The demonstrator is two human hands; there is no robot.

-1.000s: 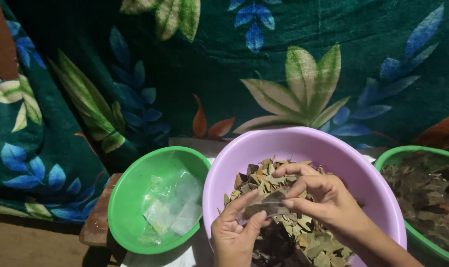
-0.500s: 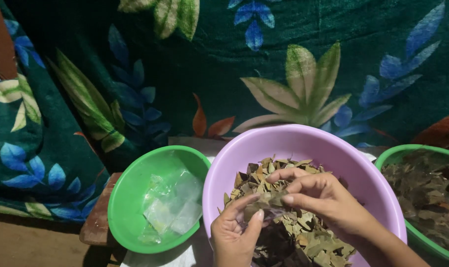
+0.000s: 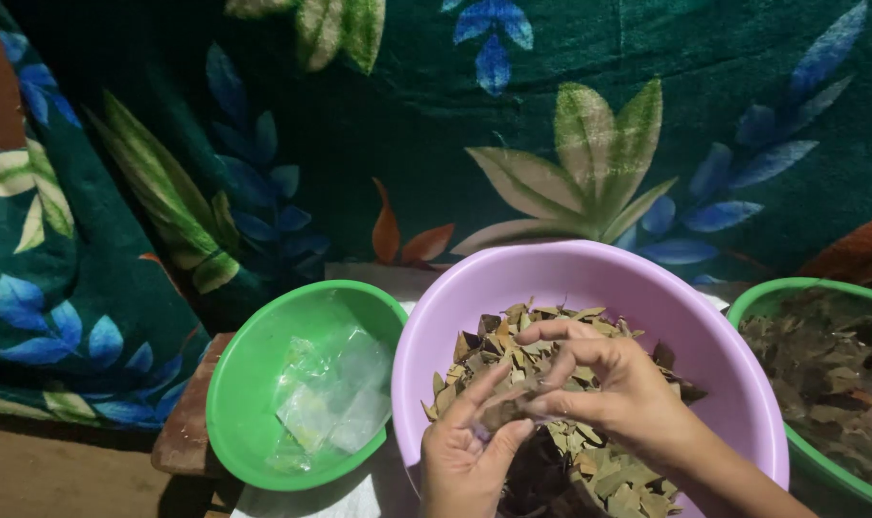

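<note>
Where dried leaves [image 3: 551,384] fill the purple bowl [image 3: 589,278], both hands [image 3: 532,412] pinched together on a leaf.

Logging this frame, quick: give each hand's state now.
Left hand: closed, pinching a small clear bag over the purple bowl.
Right hand: closed on the same bag.

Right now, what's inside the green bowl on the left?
The left green bowl holds a loose pile of small clear plastic pouches, lying flat and overlapping. Whether anything lies beneath them cannot be seen; they cover the bowl's bottom.
</note>
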